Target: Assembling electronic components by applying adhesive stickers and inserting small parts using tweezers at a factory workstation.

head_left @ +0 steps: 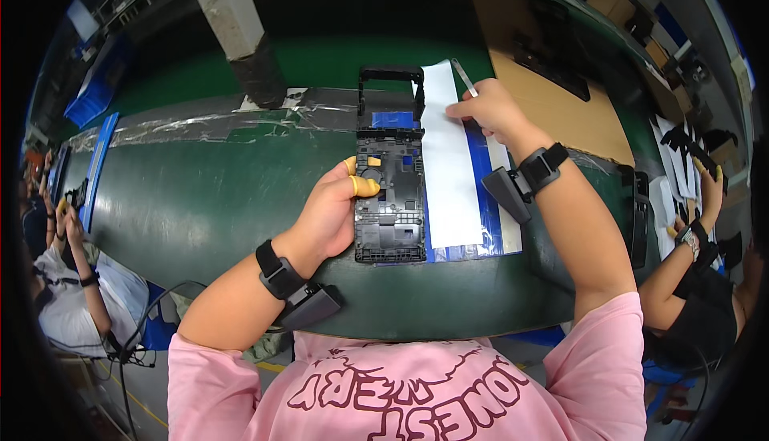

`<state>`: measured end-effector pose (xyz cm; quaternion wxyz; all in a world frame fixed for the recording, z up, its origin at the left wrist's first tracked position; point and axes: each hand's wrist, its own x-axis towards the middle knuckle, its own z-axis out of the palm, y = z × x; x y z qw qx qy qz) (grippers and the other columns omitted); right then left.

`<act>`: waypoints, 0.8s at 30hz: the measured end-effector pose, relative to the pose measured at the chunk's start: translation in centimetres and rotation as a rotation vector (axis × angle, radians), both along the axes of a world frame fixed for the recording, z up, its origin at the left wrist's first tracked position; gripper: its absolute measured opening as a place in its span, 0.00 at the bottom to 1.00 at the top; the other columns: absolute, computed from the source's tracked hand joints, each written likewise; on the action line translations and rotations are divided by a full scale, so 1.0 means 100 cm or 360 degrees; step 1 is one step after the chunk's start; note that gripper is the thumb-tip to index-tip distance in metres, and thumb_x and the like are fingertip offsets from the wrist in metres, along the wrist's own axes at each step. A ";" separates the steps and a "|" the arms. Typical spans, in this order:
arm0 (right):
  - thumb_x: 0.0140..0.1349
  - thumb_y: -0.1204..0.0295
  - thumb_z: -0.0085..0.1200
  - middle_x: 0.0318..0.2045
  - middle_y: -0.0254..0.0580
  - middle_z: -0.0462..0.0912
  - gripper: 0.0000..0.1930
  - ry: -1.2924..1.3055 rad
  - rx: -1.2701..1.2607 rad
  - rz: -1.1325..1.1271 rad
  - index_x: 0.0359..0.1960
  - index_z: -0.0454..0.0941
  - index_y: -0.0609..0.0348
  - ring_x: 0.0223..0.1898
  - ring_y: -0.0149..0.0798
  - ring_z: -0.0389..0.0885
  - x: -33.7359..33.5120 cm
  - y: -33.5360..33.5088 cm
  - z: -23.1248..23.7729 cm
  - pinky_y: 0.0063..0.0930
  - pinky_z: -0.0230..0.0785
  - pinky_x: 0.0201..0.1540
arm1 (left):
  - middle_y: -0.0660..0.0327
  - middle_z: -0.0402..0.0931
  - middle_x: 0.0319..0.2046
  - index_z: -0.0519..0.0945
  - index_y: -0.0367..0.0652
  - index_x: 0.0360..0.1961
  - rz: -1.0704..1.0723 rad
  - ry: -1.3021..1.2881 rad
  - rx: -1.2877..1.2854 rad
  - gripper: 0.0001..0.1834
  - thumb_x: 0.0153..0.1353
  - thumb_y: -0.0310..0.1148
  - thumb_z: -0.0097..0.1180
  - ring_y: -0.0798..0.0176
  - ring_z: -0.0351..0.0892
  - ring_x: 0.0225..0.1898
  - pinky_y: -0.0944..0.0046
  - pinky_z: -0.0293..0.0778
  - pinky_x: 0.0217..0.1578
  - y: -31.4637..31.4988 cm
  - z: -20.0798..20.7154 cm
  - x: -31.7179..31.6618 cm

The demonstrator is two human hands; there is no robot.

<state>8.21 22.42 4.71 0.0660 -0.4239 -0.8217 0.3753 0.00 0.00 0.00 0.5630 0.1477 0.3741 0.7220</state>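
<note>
My left hand [327, 210], with yellow finger cots on its thumb and a finger, grips the left edge of a black plastic device frame [392, 193]. The frame is full of ribs, slots and cut-outs. Its upper part is an open black rectangle [390, 74]; I cannot tell whether the two are one piece. To the right, my right hand [495, 111] pinches a slim pale stick [462, 77], its far end pointing up and away. That hand is over the right edge of a long white sheet [450, 161], which lies on a blue strip [486, 193] beside the frame.
The green table [200, 201] carries a taped strip [184, 128] along its length. A pillar [232, 24] rises at the back left. Brown cardboard [561, 112] lies at the right. People [80, 297] work at far left, another person's hand [709, 193] at far right.
</note>
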 end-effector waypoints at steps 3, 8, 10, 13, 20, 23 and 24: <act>0.44 0.75 0.57 0.18 0.41 0.71 0.08 0.0126 -0.0318 -0.0059 0.24 0.71 0.63 0.11 0.23 0.57 0.008 0.002 -0.004 0.18 0.47 0.13 | 0.56 0.70 0.41 0.66 0.36 0.45 -0.0006 -0.0059 -0.0011 0.18 0.50 0.18 0.38 0.62 0.73 0.41 0.61 0.70 0.45 0.002 0.001 0.003; 0.46 0.80 0.54 0.15 0.35 0.69 0.05 0.0695 -0.0869 0.0052 0.20 0.69 0.62 0.12 0.21 0.58 0.035 -0.020 0.005 0.16 0.46 0.13 | 0.57 0.71 0.39 0.67 0.36 0.42 -0.0004 -0.0014 -0.0009 0.16 0.49 0.18 0.40 0.63 0.73 0.40 0.63 0.71 0.43 -0.005 0.002 0.001; 0.49 0.79 0.52 0.16 0.34 0.68 0.04 0.0938 -0.1029 0.0109 0.23 0.69 0.62 0.12 0.20 0.57 0.059 -0.039 0.011 0.15 0.46 0.14 | 0.57 0.71 0.39 0.66 0.36 0.42 0.0052 0.0030 -0.0035 0.16 0.49 0.18 0.41 0.63 0.74 0.40 0.64 0.71 0.43 -0.008 0.000 0.001; 0.52 0.79 0.48 0.19 0.35 0.69 0.04 0.1320 -0.1138 0.0141 0.29 0.68 0.64 0.11 0.19 0.56 0.108 -0.047 0.012 0.13 0.46 0.14 | 0.58 0.71 0.38 0.66 0.37 0.42 0.0025 0.0096 -0.0032 0.16 0.49 0.18 0.42 0.64 0.74 0.39 0.64 0.72 0.43 -0.002 -0.001 0.003; 0.54 0.77 0.45 0.26 0.38 0.67 0.13 0.2033 -0.1029 0.0181 0.41 0.63 0.70 0.11 0.21 0.57 0.209 -0.068 0.058 0.14 0.49 0.13 | 0.57 0.71 0.38 0.65 0.37 0.42 -0.0008 0.0107 -0.0005 0.16 0.49 0.17 0.39 0.64 0.74 0.38 0.63 0.72 0.42 -0.002 0.003 0.002; 0.55 0.74 0.46 0.28 0.35 0.59 0.14 0.2093 -0.0651 0.0351 0.41 0.60 0.67 0.15 0.23 0.56 0.238 -0.068 0.088 0.12 0.51 0.17 | 0.57 0.71 0.36 0.65 0.36 0.40 -0.0045 0.0096 -0.0019 0.15 0.50 0.17 0.36 0.64 0.73 0.38 0.63 0.72 0.41 -0.005 0.012 -0.001; 0.54 0.73 0.48 0.26 0.36 0.58 0.12 0.2057 -0.0491 0.0110 0.34 0.58 0.63 0.16 0.25 0.53 0.239 -0.074 0.090 0.12 0.52 0.19 | 0.57 0.71 0.37 0.66 0.36 0.40 0.0016 0.0043 -0.0025 0.15 0.49 0.17 0.37 0.64 0.73 0.37 0.63 0.71 0.41 -0.010 0.015 -0.002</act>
